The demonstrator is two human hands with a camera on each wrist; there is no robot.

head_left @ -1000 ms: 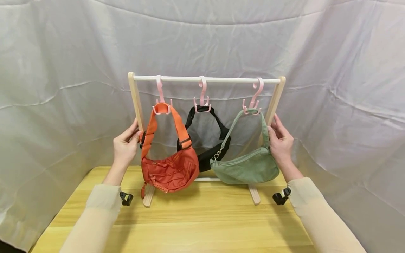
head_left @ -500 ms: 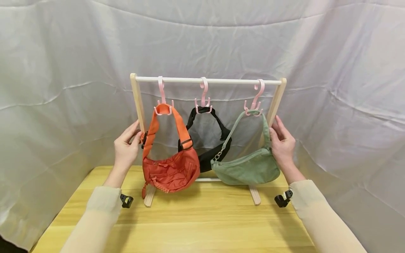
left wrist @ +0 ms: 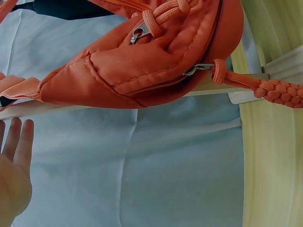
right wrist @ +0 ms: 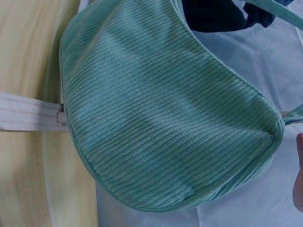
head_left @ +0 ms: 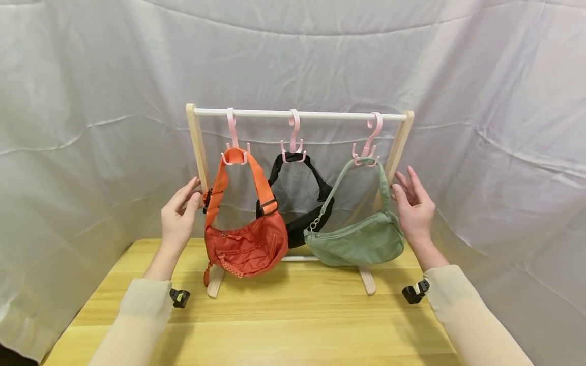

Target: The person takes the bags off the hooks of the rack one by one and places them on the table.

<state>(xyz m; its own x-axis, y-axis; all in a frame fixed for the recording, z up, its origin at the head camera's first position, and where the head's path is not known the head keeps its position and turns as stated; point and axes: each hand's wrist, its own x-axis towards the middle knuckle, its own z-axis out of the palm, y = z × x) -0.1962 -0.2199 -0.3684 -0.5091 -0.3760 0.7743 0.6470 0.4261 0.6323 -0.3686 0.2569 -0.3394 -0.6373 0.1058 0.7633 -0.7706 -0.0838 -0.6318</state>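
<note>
A small rack with wooden posts (head_left: 197,145) and a white top rod (head_left: 265,114) stands on the table. On three pink hooks (head_left: 294,127) hang a red-orange bag (head_left: 247,246), a black bag (head_left: 306,226) behind, and a green corduroy bag (head_left: 359,241). My left hand (head_left: 177,221) is beside the left post with fairly straight fingers, close to the orange strap; in the left wrist view its fingertips (left wrist: 24,130) lie just short of the post. Spread and relaxed, my right hand (head_left: 415,213) is beside the right post and the green bag, holding nothing.
The wooden table (head_left: 293,325) extends in front of the rack. A grey curtain (head_left: 293,61) encloses the back and both sides. The rack's feet (head_left: 366,280) point toward me, and a braided cord pull (left wrist: 279,92) dangles from the orange bag.
My right hand has come off the right post and moved slightly right, its fingers spreading. The left hand has drawn back a little to the left. The rack and bags stay nearly in place.
</note>
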